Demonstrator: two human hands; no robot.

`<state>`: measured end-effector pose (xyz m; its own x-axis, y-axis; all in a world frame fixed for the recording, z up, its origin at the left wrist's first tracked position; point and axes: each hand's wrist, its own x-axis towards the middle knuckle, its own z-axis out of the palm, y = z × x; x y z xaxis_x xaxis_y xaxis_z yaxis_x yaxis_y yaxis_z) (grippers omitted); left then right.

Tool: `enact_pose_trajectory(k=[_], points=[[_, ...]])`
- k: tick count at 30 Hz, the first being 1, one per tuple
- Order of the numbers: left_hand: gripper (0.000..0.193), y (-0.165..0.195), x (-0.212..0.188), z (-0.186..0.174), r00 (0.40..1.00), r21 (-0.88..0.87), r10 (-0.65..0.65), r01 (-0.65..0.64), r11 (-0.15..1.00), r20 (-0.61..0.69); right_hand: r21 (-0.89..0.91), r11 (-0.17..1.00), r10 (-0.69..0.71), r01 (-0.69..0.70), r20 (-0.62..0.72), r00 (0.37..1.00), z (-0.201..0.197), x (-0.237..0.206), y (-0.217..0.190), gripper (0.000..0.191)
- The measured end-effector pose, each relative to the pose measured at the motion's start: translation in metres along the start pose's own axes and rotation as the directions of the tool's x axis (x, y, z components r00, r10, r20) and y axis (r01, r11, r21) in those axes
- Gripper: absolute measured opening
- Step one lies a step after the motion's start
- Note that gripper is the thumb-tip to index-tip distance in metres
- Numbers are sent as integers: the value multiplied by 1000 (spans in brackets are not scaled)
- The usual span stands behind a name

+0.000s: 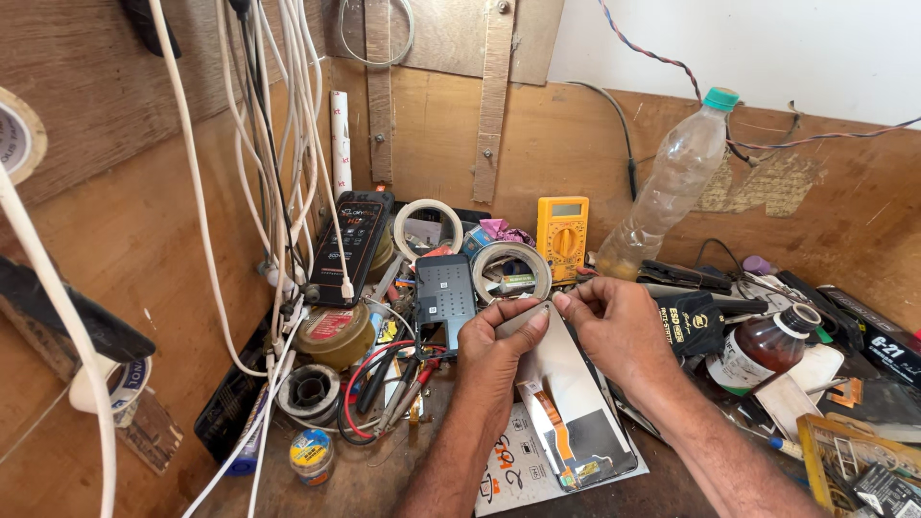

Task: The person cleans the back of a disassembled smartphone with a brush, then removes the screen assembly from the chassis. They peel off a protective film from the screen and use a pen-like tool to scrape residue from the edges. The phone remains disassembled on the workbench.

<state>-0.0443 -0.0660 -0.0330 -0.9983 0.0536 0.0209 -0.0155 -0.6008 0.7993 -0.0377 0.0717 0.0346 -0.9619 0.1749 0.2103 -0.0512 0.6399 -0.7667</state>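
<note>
While both my hands pinch the top edge of the screen (566, 393), just below the tape roll (510, 271), my left fingers (523, 324) and right fingers (566, 303) are closed on it; I'd judge a light grip best, sparing the orange flex (554, 422).

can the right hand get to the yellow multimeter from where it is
Probably yes. The right hand sits just below and right of the yellow multimeter, with open space between them. But its grip is on the phone screen panel, so it would have to release that first.
</note>
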Motion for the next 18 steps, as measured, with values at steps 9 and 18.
enact_pose_trajectory(k=[9, 18], points=[[30, -1, 1, -1, 999, -27, -32, 32, 999, 14, 131, 987, 79, -88, 79, 994, 8, 14, 21, 28], [29, -2, 3, -2, 997, -108, -62, 67, 992, 46, 466, 885, -38, 16, 38, 999, -13, 20, 31, 23]])
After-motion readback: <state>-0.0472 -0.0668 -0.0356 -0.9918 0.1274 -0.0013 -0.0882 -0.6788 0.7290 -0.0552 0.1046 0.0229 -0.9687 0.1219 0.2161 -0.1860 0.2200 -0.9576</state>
